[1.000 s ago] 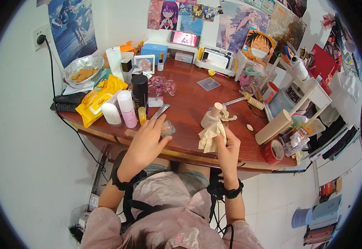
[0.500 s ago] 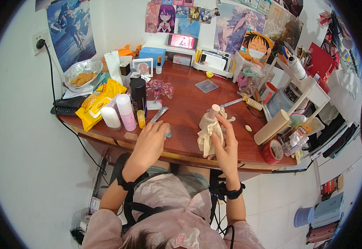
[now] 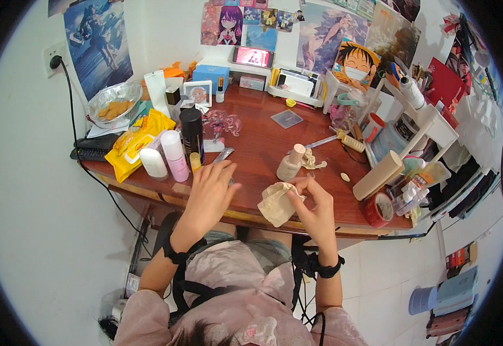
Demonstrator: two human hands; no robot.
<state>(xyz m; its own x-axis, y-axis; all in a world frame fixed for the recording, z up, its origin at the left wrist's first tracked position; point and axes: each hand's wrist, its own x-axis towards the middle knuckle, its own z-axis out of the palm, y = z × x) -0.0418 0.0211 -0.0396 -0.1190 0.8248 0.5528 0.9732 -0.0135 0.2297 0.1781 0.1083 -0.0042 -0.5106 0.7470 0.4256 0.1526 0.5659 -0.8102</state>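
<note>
1. So the cream cloth [image 3: 276, 207] looked thin and wrinkled, a floppy squarish flap at roughly 6 o'clock from the bottle [image 3: 289, 167].
2. Right hand [image 3: 316, 206] had its upper edge pinched, thumb against fingers.
3. Bottle was pale beige with a pinkish cap, upright, crumpled scrap [image 3: 316, 165] at 3 o'clock.
4. Left hand [image 3: 210, 183], around 9 o'clock: fingers loosely spread, couldn't tell if gripping anything underneath.

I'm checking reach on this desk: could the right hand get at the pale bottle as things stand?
Probably yes: the pale bottle stands just beyond the right hand with nothing upright between, though that hand holds a cream cloth-like piece.
</note>
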